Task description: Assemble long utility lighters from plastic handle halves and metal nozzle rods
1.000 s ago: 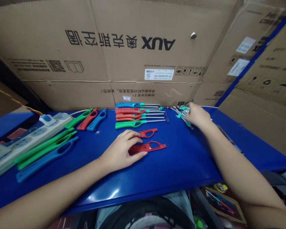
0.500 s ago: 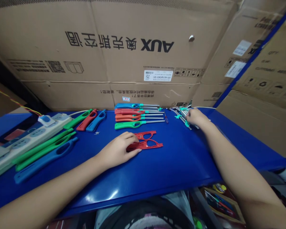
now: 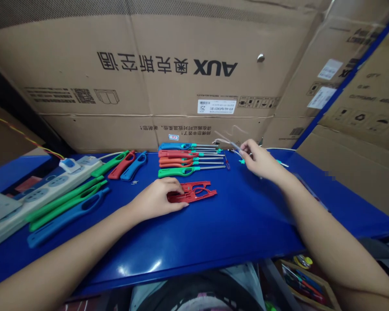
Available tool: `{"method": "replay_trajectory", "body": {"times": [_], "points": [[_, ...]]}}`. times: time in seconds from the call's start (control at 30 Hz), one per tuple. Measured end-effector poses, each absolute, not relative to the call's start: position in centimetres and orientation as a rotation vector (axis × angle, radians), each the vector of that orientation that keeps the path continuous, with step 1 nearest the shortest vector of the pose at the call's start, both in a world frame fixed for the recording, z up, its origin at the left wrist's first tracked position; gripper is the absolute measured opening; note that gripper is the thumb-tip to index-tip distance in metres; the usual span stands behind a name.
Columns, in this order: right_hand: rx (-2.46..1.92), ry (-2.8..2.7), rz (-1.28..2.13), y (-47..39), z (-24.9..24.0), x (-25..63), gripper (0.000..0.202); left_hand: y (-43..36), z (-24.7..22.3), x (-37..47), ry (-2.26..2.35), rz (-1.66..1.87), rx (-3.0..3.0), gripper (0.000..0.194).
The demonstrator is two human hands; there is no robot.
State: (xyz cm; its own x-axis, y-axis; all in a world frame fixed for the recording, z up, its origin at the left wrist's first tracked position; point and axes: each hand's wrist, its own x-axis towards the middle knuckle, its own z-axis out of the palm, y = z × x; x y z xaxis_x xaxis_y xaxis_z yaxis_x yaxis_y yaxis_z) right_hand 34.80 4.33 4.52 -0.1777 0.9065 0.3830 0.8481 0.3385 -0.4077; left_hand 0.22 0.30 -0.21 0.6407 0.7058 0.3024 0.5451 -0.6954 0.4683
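My left hand (image 3: 158, 198) is closed around the ends of two red lighter handle halves (image 3: 199, 195), which lie side by side on the blue table. My right hand (image 3: 261, 162) pinches a thin metal lighter tube (image 3: 236, 146) with a pale wire trailing from it, raised off the table. Behind and below that hand are more metal tubes with teal collars (image 3: 242, 161), mostly hidden by it. To the left of them lie several lighters (image 3: 175, 172) in a stack, blue, red, orange and green, with metal tubes pointing right.
Loose blue, red and green handle shells (image 3: 127, 166) lie at the left, beside a white power strip (image 3: 55, 185). A small screwdriver (image 3: 227, 163) lies right of the lighters. Cardboard (image 3: 168, 95) stands along the back. Below the table's right edge is a tool box (image 3: 306, 276).
My right hand has lifted a metal tube from the pile and moved slightly left. My left hand has drawn the red halves a little left, and they now lie closer together.
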Motion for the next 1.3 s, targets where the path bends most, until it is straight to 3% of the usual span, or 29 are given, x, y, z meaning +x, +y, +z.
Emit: {"method": "replay_trajectory", "body": {"times": [0.17,0.4,0.83,1.07,1.3], "points": [[-1.188,-2.275,0.573,1.8,3.2,30.9,0.008,0.0,0.1,0.3,0.972,0.618,2.571,0.022],[-1.053,-2.267,0.508,2.4,-0.4,30.1,0.012,0.8,-0.8,0.2,1.036,0.741,2.531,0.024],[-1.049,-2.243,0.501,2.5,-0.4,30.7,0.018,1.3,-0.2,-0.7,0.967,0.656,2.583,0.022],[-1.036,-2.272,0.440,2.5,-0.6,30.7,0.018,0.5,-0.5,0.2,1.192,0.988,2.520,0.025],[-0.986,-2.263,0.359,2.2,-0.5,30.5,0.020,-0.4,-1.5,1.3,1.103,1.035,2.389,0.030]]}}
